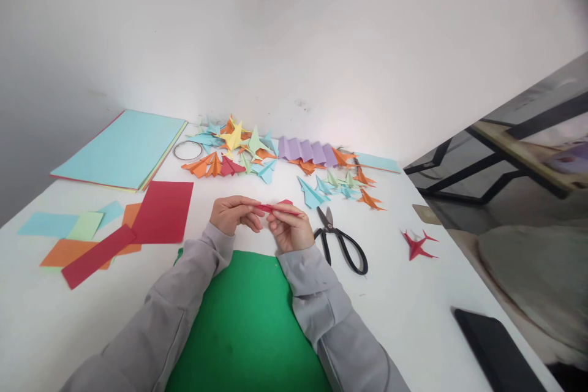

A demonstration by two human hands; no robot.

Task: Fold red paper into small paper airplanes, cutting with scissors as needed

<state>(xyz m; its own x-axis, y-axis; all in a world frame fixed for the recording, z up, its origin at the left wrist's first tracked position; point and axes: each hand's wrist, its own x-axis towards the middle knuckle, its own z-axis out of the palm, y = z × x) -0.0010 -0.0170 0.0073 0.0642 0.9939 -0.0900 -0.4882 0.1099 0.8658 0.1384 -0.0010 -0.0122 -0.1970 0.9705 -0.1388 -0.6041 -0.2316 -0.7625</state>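
Note:
Between my two hands is a small piece of folded red paper (266,207), raised above the white table. My left hand (236,213) pinches its left end between thumb and fingers. On the other end, my right hand (291,225) is closed as well, its fingers covering part of the folds. Black-handled scissors (342,239) lie with parted blades just right of my right hand. Farther right rests a finished-looking red paper plane (418,245) with pointed tips. Beyond my hands, several folded planes in orange, yellow, green and blue (236,141) are heaped near the wall.
A stack of coloured sheets (122,150) lies at the back left, with loose red paper (163,213) and smaller cut pieces in front. A wire ring (187,150) and pleated purple paper (307,152) sit near the wall. A black phone (498,349) lies by the right edge.

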